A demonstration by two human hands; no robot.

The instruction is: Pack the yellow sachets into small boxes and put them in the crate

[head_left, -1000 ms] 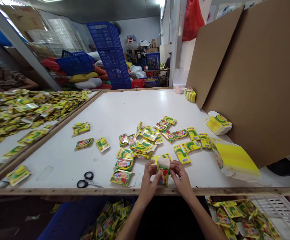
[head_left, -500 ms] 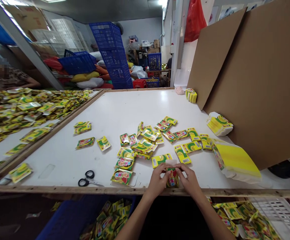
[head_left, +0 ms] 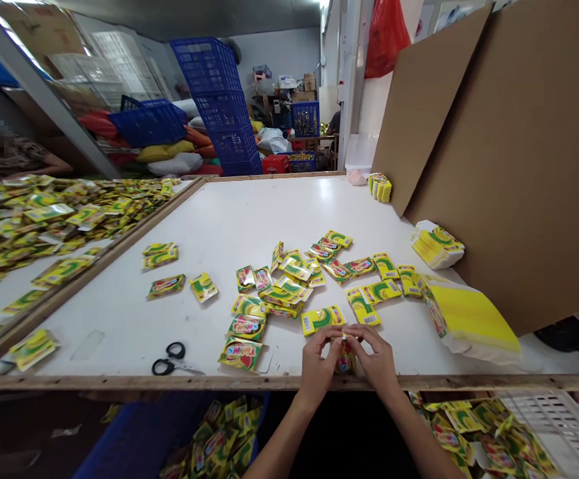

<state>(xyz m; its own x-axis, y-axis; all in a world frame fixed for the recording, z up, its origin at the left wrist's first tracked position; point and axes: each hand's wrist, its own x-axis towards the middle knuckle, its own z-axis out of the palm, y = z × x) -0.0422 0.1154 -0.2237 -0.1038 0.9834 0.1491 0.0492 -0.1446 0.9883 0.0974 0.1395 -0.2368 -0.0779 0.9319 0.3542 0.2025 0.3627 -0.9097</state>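
Observation:
Both my hands meet at the near edge of the white table (head_left: 249,213), pinching a small yellow and red carton (head_left: 345,360) between them. My left hand (head_left: 316,362) grips its left side and my right hand (head_left: 376,359) its right side, fingers curled over the top. Just beyond them lies a flat yellow carton blank (head_left: 322,319), and behind it a scatter of several yellow packets (head_left: 289,283). A tilted stack of yellow blanks (head_left: 468,318) rests to my right.
Black scissors (head_left: 172,359) lie left of my hands. Brown cardboard sheets (head_left: 518,153) lean at the right. A second table (head_left: 34,219) at left carries many packets, with a person behind it. A blue bin (head_left: 134,439) and a white crate (head_left: 548,426) with packets stand below the table edge.
My hands moved right and down to the table edge. The carton's white flap, open a second ago, is now folded down under my fingers.

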